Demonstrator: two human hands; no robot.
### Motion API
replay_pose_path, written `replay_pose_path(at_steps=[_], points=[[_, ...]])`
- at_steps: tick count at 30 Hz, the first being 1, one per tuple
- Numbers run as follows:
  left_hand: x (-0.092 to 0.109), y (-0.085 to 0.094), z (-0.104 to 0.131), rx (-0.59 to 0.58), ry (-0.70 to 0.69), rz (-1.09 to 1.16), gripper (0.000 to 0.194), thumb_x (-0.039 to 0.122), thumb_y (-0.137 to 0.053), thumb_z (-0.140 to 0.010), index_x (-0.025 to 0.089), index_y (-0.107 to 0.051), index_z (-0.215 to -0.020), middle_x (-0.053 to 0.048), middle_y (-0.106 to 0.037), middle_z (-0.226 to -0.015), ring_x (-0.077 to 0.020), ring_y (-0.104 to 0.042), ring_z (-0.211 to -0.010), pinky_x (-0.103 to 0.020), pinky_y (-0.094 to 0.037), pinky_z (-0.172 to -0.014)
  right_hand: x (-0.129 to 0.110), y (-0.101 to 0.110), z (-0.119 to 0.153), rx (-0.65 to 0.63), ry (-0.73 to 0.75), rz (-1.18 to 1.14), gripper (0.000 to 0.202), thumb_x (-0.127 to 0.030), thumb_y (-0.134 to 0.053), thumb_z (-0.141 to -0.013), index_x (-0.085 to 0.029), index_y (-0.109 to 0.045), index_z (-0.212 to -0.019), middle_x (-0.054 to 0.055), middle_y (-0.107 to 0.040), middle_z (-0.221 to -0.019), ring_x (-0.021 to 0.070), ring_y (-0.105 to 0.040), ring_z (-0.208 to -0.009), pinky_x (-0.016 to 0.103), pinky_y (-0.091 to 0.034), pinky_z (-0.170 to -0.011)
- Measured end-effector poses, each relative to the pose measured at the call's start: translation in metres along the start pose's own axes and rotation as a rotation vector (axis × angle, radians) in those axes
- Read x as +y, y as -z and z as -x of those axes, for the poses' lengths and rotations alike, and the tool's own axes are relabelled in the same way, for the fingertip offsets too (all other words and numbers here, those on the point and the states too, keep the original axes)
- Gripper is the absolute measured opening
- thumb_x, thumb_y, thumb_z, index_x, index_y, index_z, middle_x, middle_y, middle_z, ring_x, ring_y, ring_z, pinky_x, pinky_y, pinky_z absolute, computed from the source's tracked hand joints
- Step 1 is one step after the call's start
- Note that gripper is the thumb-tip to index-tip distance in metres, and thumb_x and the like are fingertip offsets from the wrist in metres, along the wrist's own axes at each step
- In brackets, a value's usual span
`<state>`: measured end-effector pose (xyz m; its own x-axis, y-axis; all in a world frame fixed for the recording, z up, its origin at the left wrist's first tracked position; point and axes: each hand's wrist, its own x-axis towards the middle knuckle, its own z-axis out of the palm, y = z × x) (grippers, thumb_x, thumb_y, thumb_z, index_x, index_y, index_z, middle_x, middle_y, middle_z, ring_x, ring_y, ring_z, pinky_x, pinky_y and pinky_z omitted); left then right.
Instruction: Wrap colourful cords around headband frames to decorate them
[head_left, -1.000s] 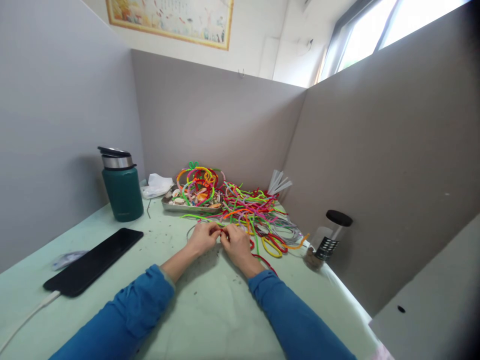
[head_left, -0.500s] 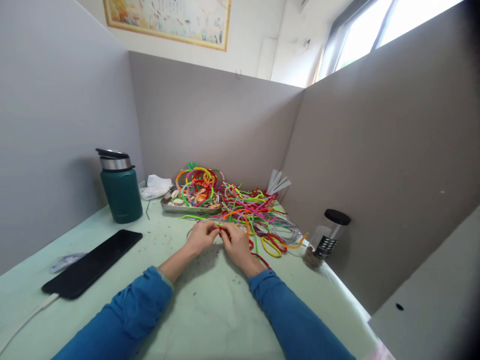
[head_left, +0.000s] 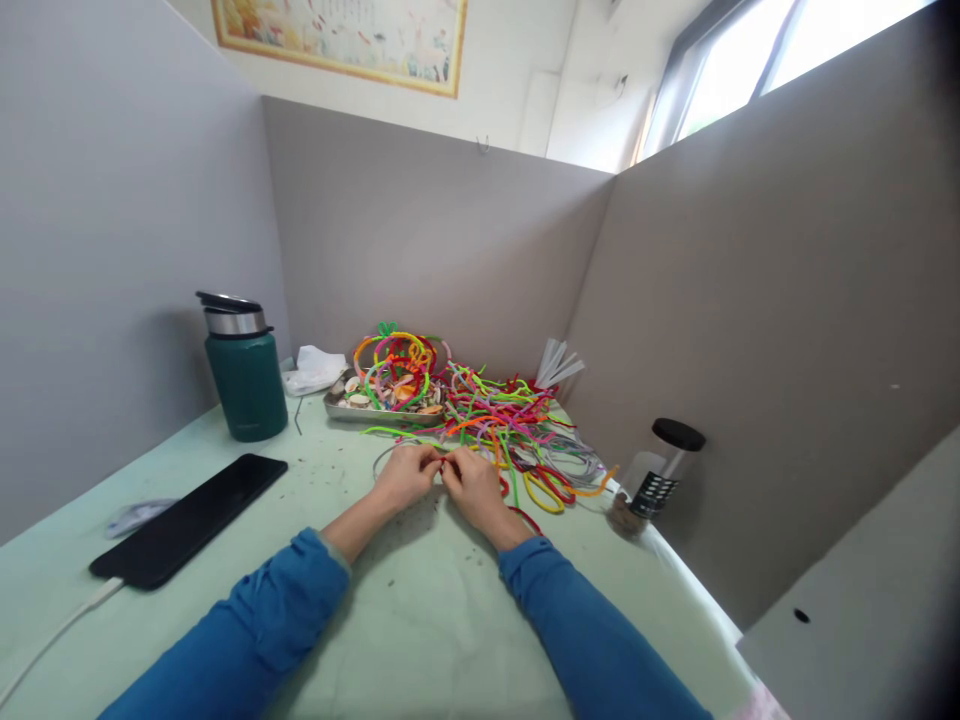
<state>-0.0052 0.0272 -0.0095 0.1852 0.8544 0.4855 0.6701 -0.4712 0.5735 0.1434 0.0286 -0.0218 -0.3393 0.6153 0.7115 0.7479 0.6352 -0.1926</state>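
My left hand (head_left: 407, 476) and my right hand (head_left: 472, 484) meet over the middle of the table, fingertips almost touching. Both are closed in a pinch on a small piece of red pipe cleaner (head_left: 442, 461), most of which the fingers cover. Just beyond them spreads a tangled pile of pipe cleaners (head_left: 510, 410) in red, green, yellow, pink, orange and grey. Left of the pile, a shallow metal tray (head_left: 384, 416) holds shells and several bent pipe-cleaner loops (head_left: 401, 350).
A green bottle (head_left: 247, 385) with its lid tipped up stands at left, behind a black phone (head_left: 191, 520) on a white cable. White tissue (head_left: 315, 368) lies beside the tray. A clear jar (head_left: 655, 478) stands right. Grey partitions (head_left: 442, 230) enclose the table.
The fingertips have shifted slightly around the red piece, both hands still pinched together. The whole view has moved a little.
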Motion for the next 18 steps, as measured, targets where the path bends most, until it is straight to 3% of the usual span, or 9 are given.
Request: replay_pose_path(at_steps=[10,18], points=[[0.0,-0.008,0.001,0.013,0.02,-0.085,0.015,0.023,-0.049,-0.076,0.019,-0.063,-0.074,-0.001,-0.063,-0.065,-0.013,-0.053,-0.06,-0.023,-0.032,-0.057,-0.001,-0.003,-0.001,-0.02,-0.057,0.118,0.01,-0.02,-0.049,-0.078,-0.016,-0.058,-0.077,0.004,-0.06,-0.07,0.0152,-0.052,-0.065,0.025,-0.033,-0.059],[-0.006,0.002,-0.004,0.065,0.048,0.055,0.019,0.028,-0.048,-0.077,0.017,-0.064,-0.075,0.0,-0.062,-0.065,-0.0113,-0.051,-0.059,-0.022,-0.032,-0.056,-0.004,0.007,-0.001,-0.016,-0.012,0.021,0.015,-0.027,-0.047,-0.085,-0.017,-0.058,-0.087,0.005,-0.061,-0.083,0.016,-0.053,-0.079,0.025,-0.036,-0.068]])
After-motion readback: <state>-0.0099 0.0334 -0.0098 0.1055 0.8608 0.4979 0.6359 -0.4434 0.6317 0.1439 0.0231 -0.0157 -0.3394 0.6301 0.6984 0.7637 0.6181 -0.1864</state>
